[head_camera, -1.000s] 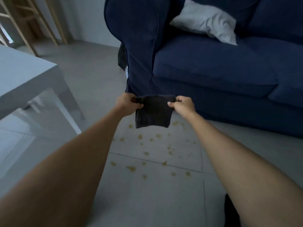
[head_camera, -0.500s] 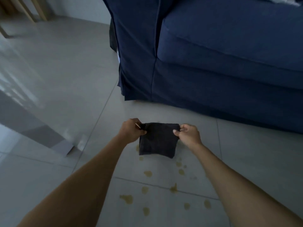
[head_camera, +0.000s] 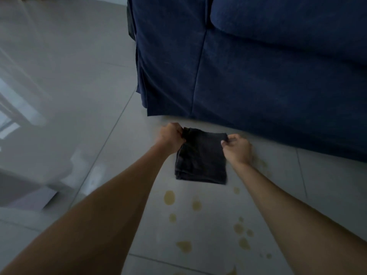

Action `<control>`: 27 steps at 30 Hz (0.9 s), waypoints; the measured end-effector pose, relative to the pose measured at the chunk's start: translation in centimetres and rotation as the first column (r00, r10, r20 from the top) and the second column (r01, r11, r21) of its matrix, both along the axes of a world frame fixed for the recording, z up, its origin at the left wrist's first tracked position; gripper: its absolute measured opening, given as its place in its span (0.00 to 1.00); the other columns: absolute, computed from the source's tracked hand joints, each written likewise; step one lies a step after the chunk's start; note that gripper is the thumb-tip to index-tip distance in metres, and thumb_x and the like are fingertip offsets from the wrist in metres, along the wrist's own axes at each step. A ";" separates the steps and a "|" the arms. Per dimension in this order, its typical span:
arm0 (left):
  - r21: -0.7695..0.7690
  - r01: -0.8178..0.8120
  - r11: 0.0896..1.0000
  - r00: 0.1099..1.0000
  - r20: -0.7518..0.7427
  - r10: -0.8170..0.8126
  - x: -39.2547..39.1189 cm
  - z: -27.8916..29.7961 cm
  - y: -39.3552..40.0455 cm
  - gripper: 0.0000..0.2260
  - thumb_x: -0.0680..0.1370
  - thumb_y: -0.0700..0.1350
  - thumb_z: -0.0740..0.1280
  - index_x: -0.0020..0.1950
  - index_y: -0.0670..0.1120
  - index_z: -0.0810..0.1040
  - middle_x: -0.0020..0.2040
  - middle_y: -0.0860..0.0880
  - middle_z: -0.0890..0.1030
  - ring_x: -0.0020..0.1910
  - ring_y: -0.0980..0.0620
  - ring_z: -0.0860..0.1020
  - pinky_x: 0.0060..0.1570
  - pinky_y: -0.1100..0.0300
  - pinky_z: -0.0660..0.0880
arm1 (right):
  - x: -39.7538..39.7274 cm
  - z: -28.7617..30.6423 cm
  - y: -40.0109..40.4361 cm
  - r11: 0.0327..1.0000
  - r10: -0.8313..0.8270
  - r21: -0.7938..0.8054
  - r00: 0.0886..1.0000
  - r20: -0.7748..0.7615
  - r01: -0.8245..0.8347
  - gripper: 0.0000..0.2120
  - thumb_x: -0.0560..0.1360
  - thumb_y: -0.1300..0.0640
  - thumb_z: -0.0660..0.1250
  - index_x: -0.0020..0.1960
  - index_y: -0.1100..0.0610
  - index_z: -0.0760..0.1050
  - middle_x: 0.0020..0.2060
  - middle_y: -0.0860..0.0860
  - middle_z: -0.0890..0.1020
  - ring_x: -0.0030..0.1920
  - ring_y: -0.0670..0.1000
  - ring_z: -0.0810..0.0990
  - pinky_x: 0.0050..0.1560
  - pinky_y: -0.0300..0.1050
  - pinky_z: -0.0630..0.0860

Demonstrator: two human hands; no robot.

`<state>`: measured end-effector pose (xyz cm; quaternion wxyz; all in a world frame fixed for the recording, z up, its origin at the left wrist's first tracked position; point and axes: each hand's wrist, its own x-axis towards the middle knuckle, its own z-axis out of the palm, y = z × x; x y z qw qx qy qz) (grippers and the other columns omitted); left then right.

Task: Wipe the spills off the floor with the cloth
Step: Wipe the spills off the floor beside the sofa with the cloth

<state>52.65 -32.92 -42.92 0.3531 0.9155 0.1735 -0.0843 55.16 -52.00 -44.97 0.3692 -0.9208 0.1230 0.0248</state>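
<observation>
just in front of the sofa's base, low over the floor (head_camera: 65, 80), hangs the cloth (head_camera: 200, 157): dark, folded into a rough square with several layers showing at the bottom edge. can't tell if its lower edge touches the tile or hangs just clear.

left hand (head_camera: 170, 136) is closed, pinching the top left corner. right hand (head_camera: 237, 147) pinches the top right corner between thumb and fingers. cloth is stretched between the two.

handling, my read: light, soft, limp. no stiffness, it drapes under its own weight. looks absorbent, not slippery. corner pinches suit carrying only; for wiping, a flat palm on the middle of the fold would press the layers down evenly. pulled by one corner the fold will likely open up.

spills (head_camera: 169, 197): yellowish drops scattered on the grey tile, mostly nearer the person than the cloth, between the two forearms. some faint ones sit close by the right wrist. a grout line crosses the patch near the bottom; liquid may sit in it.

around: blue sofa (head_camera: 268, 80) directly behind the cloth, its skirt reaching the floor. wiping away from the body risks pushing liquid into the fabric, so pulling toward the person looks safer. blurred pale furniture at left, well apart from the spills. nothing stands between cloth and drops.
</observation>
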 end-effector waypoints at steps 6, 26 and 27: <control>0.057 0.032 0.998 0.999 -0.032 -0.030 0.2 -2.7 -0.1 0.16 0.73 0.40 0.69 0.61 0.42 0.76 0.55 0.42 0.80 0.54 0.42 0.77 0.47 0.59 0.70 | -0.9 -1.3 1.0 0.946 0.216 -0.262 0.974 0.072 -0.191 0.16 0.76 0.58 0.65 0.63 0.57 0.75 0.58 0.57 0.76 0.61 0.58 0.73 0.55 0.46 0.71; 0.486 0.038 0.873 0.994 0.067 -0.081 -10.3 -7.6 18.0 0.34 0.73 0.66 0.40 0.78 0.55 0.51 0.79 0.52 0.52 0.78 0.51 0.51 0.74 0.50 0.50 | -1.1 -5.1 5.2 0.635 0.550 -0.571 0.823 -0.139 -0.520 0.40 0.70 0.25 0.40 0.78 0.41 0.42 0.79 0.50 0.45 0.78 0.51 0.42 0.75 0.59 0.39; 0.492 0.031 0.870 0.994 0.080 -0.080 -10.5 -7.8 18.1 0.34 0.73 0.66 0.40 0.78 0.56 0.51 0.79 0.53 0.52 0.78 0.51 0.51 0.74 0.51 0.50 | -1.0 -5.2 5.9 0.652 0.516 -0.573 0.844 -0.143 -0.496 0.39 0.72 0.26 0.41 0.78 0.42 0.42 0.79 0.50 0.45 0.78 0.52 0.42 0.75 0.60 0.39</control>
